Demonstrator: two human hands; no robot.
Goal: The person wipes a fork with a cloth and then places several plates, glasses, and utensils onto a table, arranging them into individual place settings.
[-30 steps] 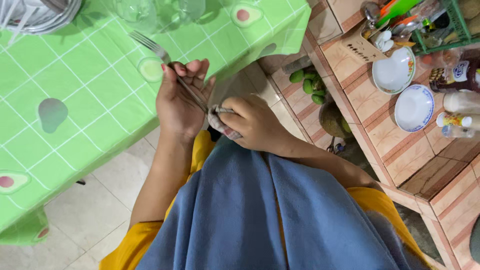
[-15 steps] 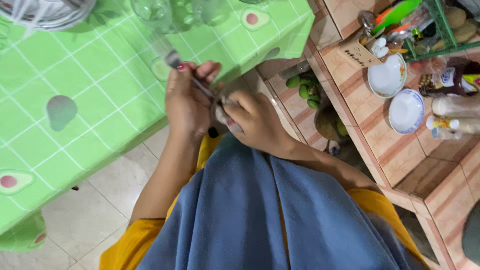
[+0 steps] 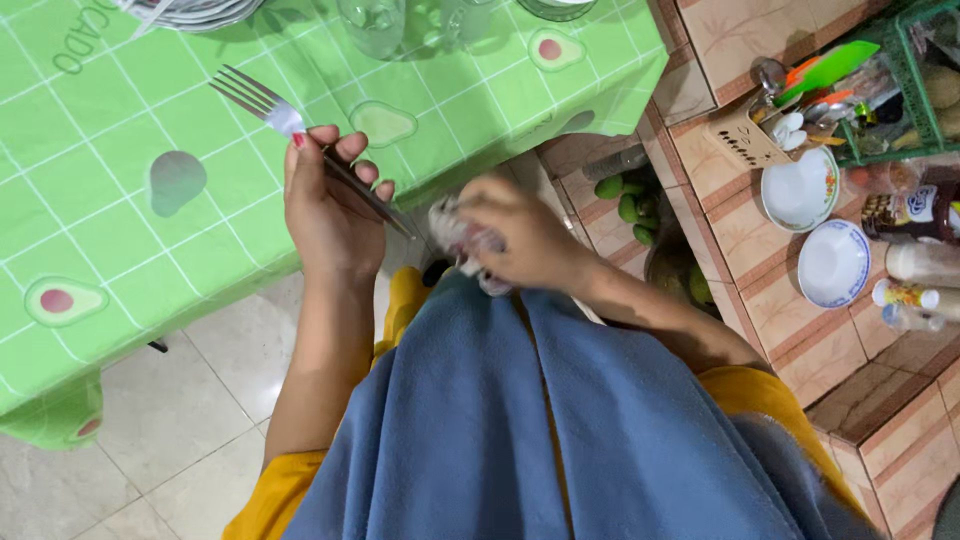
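My left hand (image 3: 325,205) grips a metal fork (image 3: 262,103) by its handle, tines pointing up-left over the green avocado-print tablecloth (image 3: 120,200). My right hand (image 3: 520,235) is closed on a small bunched cloth (image 3: 455,235) close to the end of the fork's handle; the hand is blurred. Whether the cloth touches the handle I cannot tell. Both hands are above my blue and yellow clothing (image 3: 500,420).
Glasses (image 3: 372,22) and stacked plates (image 3: 195,10) stand at the table's far edge. To the right, a tiled ledge holds white bowls (image 3: 800,190), bottles (image 3: 920,260) and a utensil holder (image 3: 760,130). Green fruit (image 3: 625,195) lies below. Pale floor tiles (image 3: 180,400) at the left.
The fork has shifted left and its tines show sharply again. My right hand with the cloth has slid off toward the handle's end. The view has tilted, showing more table.
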